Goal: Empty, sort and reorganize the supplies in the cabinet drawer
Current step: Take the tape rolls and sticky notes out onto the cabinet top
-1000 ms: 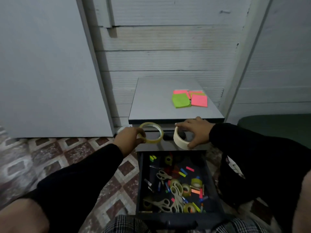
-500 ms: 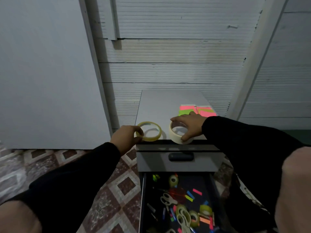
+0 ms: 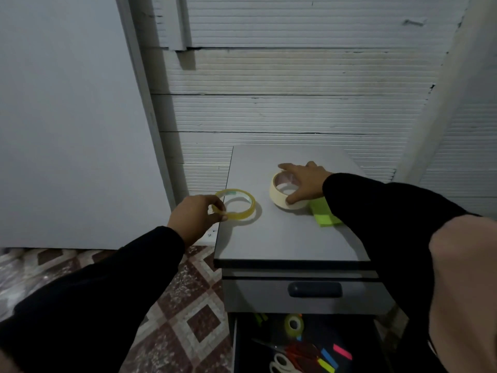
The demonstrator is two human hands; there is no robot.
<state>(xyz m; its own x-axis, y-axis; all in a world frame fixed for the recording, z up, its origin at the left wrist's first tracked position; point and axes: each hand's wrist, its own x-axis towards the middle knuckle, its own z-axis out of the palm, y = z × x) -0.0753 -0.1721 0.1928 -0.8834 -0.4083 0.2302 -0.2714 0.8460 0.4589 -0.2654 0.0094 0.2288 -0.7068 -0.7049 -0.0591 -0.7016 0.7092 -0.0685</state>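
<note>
So we are early in emptying: our left hand (image 3: 197, 215) pinches the clear tape roll (image 3: 236, 203) at the cabinet top's (image 3: 282, 238) left edge, our right hand (image 3: 302, 181) grips the masking tape roll (image 3: 285, 195) mid-top, while scissors (image 3: 285, 363) and flags remain in the drawer (image 3: 301, 343).

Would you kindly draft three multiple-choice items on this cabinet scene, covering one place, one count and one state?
1. Where does the wide cream masking tape roll sit?
A. in the open drawer
B. on the grey cabinet top
C. on the floor

2. How many tape rolls are on the cabinet top?
A. one
B. two
C. four

3. What is the left hand doing?
A. pinching the thin yellow-clear tape ring
B. pulling the drawer handle
C. hanging idle

Answers:
1 B, the roll rests on the top under the right hand.
2 B, only the cream roll and the yellow ring lie there.
3 A, its fingers close on the ring's near-left edge.
</note>
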